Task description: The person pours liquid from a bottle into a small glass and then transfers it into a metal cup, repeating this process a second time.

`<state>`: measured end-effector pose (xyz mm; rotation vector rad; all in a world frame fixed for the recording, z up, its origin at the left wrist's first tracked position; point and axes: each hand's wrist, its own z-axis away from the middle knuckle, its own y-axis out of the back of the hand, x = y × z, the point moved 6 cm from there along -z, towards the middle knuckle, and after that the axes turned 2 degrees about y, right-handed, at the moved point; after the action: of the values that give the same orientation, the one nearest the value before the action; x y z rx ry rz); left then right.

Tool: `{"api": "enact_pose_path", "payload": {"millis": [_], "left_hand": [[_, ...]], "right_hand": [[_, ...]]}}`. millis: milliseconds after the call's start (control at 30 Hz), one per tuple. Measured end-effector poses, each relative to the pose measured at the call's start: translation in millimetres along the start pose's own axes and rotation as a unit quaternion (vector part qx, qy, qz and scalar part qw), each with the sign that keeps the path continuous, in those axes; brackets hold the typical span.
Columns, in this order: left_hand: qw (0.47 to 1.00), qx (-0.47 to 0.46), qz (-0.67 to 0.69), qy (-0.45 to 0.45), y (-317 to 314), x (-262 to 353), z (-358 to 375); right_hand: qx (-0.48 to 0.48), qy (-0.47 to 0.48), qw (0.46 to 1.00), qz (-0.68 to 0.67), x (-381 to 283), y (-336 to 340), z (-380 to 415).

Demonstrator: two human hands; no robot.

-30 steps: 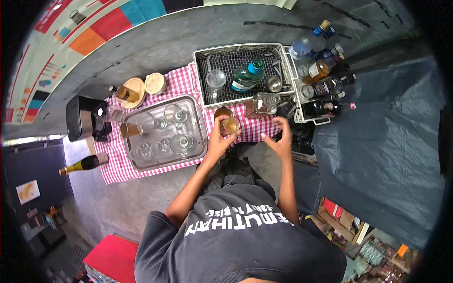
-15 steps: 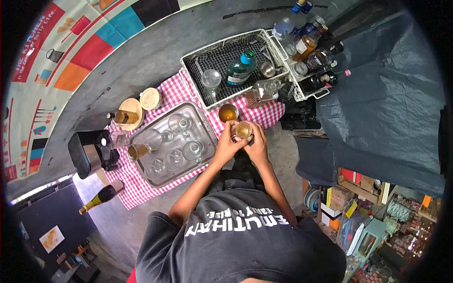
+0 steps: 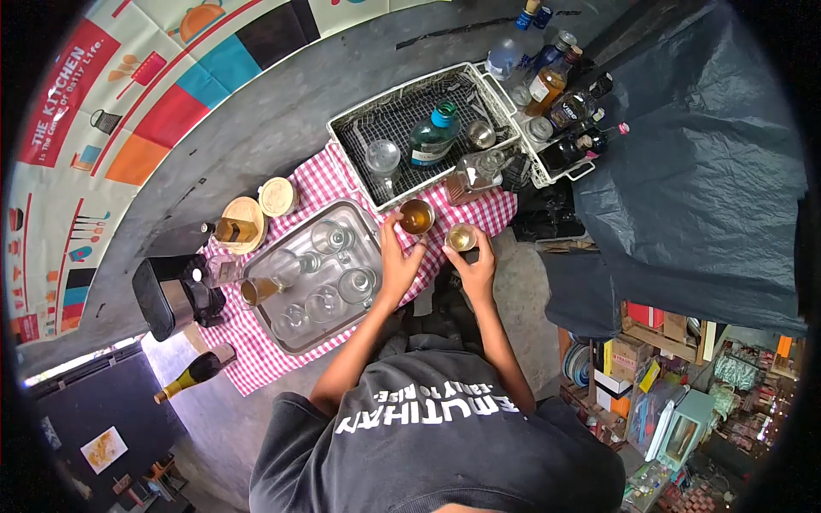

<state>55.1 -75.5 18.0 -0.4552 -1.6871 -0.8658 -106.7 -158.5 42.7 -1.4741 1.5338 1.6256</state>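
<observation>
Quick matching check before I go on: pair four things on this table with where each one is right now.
Things:
1. teal bottle
2. small glass of amber liquid
3. champagne bottle
4. metal cup

Places:
A. at the left hand's fingertips
B. lying in the wire basket
C. held by the right hand
D. lying off the checked cloth, on the bare surface

Pairs: 1-B, 2-C, 3-D, 4-A

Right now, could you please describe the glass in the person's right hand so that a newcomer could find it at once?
Find the red checked cloth, then its edge nearest the person, below the white wire basket. The small glass in the right hand holds pale amber liquid. Its neighbour, the darker amber cup, is at the left hand; the tray's glasses are mostly empty.
</observation>
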Motion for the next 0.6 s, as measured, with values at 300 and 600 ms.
{"api": "enact_pose_path", "payload": {"millis": [300,600], "left_hand": [[0.995,0.018,-0.094,0.035,-31,-30,-16],[0.997,0.031,0.016,0.067,-40,-58,-15]], "right_hand": [[-0.023,0.002,1.000,-0.002,17,11,-13],[-0.071,-0.007,0.997,-0.029,23,10,-21]]}}
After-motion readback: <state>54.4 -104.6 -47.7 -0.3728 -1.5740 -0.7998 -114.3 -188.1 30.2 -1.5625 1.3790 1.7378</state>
